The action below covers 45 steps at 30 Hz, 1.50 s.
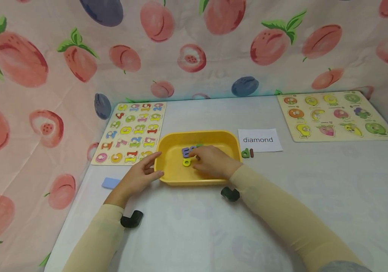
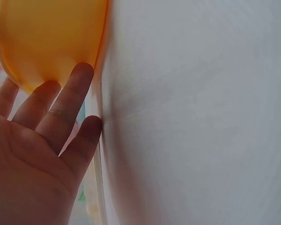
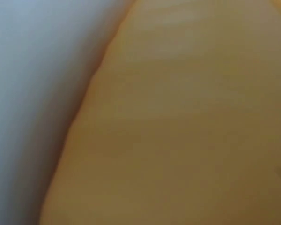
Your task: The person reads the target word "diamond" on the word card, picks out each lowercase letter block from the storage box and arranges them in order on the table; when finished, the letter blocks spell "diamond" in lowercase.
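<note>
A yellow plastic tray (image 1: 197,182) stands in the middle of the table with letter pieces inside. My left hand (image 1: 138,176) is at its left end, fingers spread; in the left wrist view, extended fingertips (image 2: 82,71) rest against the tray wall (image 2: 56,37). Inside the tray, my right hand (image 1: 212,161) reaches down with bent fingers over the letters. By its fingertips lie a purple letter (image 1: 185,152) and a yellow letter (image 1: 186,162); a green piece (image 1: 199,145) shows behind. I cannot tell whether the fingers hold a letter. Only the tray's side (image 3: 168,140) fills the right wrist view.
A white card (image 1: 260,140) reading "diamond" lies right of the tray, with a green d (image 1: 245,153) and a dark red stroke-shaped letter (image 1: 252,152) below. Behind left is a number board (image 1: 125,141), back right a fruit board (image 1: 336,121). A blue block (image 1: 110,183) lies near my left hand.
</note>
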Motion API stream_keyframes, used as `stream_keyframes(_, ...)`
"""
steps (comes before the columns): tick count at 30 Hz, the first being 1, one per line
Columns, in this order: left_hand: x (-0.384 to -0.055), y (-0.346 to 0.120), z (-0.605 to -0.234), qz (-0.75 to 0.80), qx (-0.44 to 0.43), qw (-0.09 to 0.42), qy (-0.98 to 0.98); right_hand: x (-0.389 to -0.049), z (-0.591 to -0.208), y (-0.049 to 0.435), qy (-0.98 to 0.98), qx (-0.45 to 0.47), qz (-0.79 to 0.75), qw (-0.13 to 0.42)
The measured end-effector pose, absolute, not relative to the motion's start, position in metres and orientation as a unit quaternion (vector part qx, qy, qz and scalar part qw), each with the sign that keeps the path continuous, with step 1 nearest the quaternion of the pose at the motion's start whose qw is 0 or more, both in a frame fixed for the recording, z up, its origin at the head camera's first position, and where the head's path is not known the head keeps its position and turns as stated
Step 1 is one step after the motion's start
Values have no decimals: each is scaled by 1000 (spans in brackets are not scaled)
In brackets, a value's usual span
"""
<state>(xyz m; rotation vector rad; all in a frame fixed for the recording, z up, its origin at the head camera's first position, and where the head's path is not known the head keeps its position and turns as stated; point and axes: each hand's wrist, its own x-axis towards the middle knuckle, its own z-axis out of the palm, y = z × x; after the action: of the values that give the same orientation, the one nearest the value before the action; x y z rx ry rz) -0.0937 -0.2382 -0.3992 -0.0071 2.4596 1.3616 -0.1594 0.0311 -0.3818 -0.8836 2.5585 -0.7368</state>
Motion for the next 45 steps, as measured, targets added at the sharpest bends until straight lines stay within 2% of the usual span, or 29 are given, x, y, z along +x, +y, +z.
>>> stream_keyframes(25,-95,-239,-401,481,-7,163,862,-163,-392,21,889,-372,-202,174)
stream_keyframes(34,-95,-238,-399,482,-10,167,860,-161,-392,22,884,-380,-218,161)
stream_keyframes(45,-95,-238,-399,478,-16,170,862,-160,-392,21,884,-377,-219,169)
